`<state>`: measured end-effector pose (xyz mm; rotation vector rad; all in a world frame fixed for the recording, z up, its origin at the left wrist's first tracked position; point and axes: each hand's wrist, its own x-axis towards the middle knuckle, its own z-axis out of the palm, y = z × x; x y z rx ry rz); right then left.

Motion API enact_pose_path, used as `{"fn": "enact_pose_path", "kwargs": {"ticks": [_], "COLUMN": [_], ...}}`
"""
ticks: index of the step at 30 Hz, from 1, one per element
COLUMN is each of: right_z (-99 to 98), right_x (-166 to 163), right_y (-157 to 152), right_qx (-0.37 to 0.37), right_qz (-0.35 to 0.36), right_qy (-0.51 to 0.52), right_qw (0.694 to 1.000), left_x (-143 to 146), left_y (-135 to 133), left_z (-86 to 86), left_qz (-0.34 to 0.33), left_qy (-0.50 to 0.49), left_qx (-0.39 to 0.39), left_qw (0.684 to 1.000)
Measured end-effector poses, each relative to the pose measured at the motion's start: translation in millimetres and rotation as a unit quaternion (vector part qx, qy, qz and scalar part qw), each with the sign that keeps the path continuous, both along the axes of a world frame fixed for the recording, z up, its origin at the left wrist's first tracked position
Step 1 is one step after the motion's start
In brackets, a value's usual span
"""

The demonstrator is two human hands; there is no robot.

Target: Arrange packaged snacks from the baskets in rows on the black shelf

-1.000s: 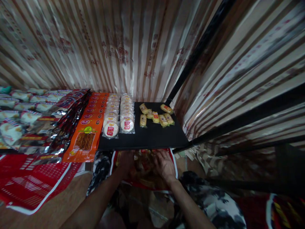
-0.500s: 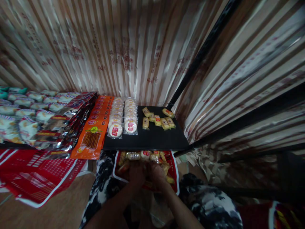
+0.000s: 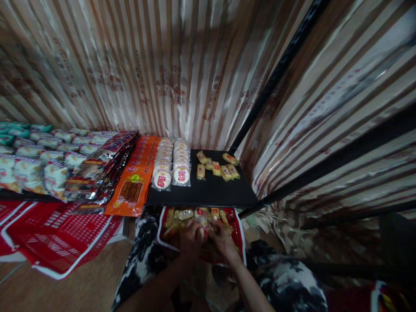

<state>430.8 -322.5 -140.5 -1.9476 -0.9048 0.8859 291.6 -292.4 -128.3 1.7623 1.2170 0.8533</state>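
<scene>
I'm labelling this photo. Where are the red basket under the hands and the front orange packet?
red basket (image 3: 238,229), head view, its right wall.
orange packet (image 3: 131,193), head view, middle of its printed front.

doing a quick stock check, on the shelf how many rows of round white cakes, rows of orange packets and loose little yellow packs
rows of round white cakes: 2
rows of orange packets: 1
loose small yellow packs: 7
total: 10
</scene>
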Motion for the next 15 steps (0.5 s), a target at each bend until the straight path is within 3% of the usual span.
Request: {"fn": "enact_pose_path", "kwargs": {"ticks": [5, 10, 15], "right_z": [33.6, 61.6, 79.9], "right_x": [-2.2, -10.4, -22.8], "right_y": [-0.8, 6.9, 38.2], "right_qx": [-0.008, 0.001, 0.065], "right_qz": [0.028, 0.049, 0.051], "right_qy": [0.22, 0.221, 0.194], "right_qw": [0.975, 0.974, 0.978], "left_x": [-17.0, -34.3, -44.6], "left_y": [15.4, 36.6, 56.1], "left_z": [31.1, 60.9, 72.3], "left_qz": [0.036, 0.061, 0.069], "left_qy": [-0.094, -0.093, -0.092], "left_qx": [0.068, 0.06, 0.069], "left_qw": [0.993, 0.992, 0.991]}}
